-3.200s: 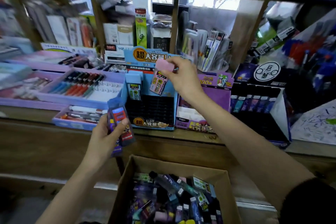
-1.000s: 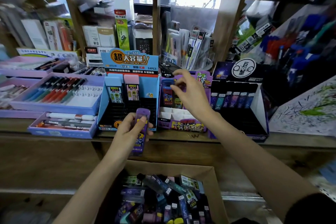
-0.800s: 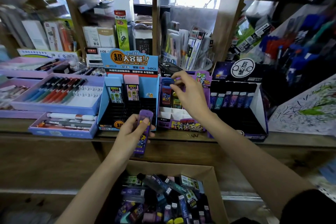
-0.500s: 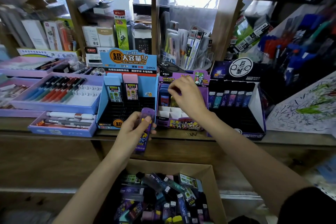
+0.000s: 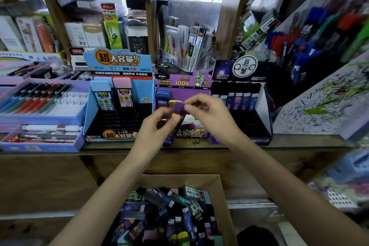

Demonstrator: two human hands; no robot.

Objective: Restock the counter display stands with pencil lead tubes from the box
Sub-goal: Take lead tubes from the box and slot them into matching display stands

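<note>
- The left hand and right hand meet on one purple tube, held in the air in front of the purple stand.
- The left hand's fingers are curled round the middle of the tube, thumb across its front. The tube's lower end slants down toward the worktop edge.
- The right hand's fingertips pinch the tube's top cap, with the other fingers curled behind. This area is blurred, so the exact hold is hard to read.
- The purple stand sits on the worktop between the blue stand and the black stand. A blue-capped tube stands in its back left corner.
- The blue stand holds two upright tubes side by side at the back: a blue one and a pink one. Its other slots are dark.
- The black stand has a row of tubes along its back.
- The cardboard box sits below the worktop, between the forearms, with many loose tubes piled inside.
- Trays of pens lie left of the blue stand.
- A scribbled sheet leans at the right.
</note>
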